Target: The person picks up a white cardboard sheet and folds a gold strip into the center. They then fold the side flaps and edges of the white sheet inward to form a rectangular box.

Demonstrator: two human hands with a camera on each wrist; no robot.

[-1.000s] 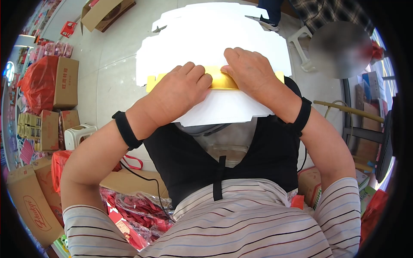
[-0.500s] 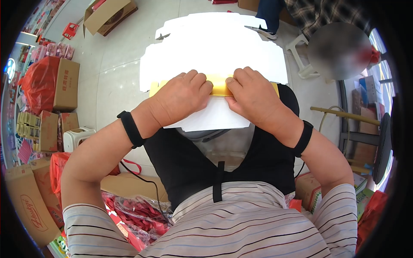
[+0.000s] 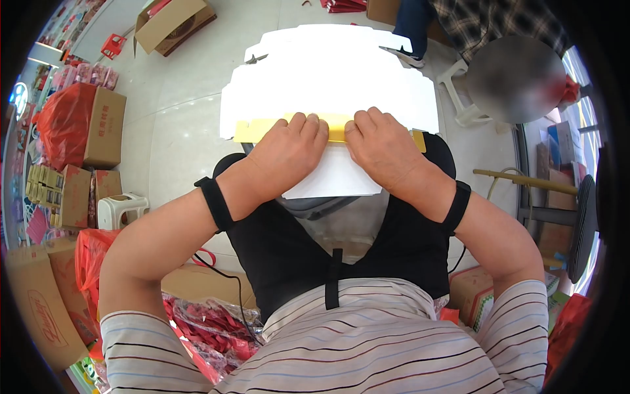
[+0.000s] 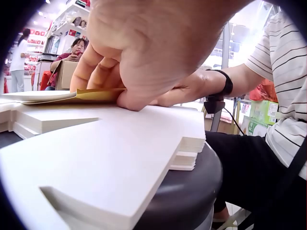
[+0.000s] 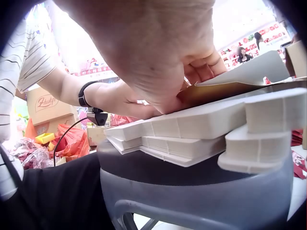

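Observation:
A die-cut cardboard sheet, white on its upper face and gold (image 3: 337,128) along a folded strip, lies on a thick stack of white cut cardboard blanks (image 4: 105,148). My left hand (image 3: 289,154) pinches the gold strip left of its middle, thumb below and fingers over it. Just to the right, my right hand (image 3: 384,148) pinches the same strip, its fingers curled over the fold. Both wrist views show the gold edge (image 5: 211,91) raised between thumb and fingers, slightly above the stack.
The stack rests on a round grey stool (image 5: 192,191) before my knees. A white plastic stool (image 3: 121,209) and cardboard boxes (image 3: 105,125) stand at the left. An open carton (image 3: 174,26) lies at the far left. Another person sits at the upper right, near a white stool (image 3: 459,98).
The right hand has come back from higher on the sheet, its fingers now curled over the gold strip. The left hand has shifted slightly right, and the hands are closer together.

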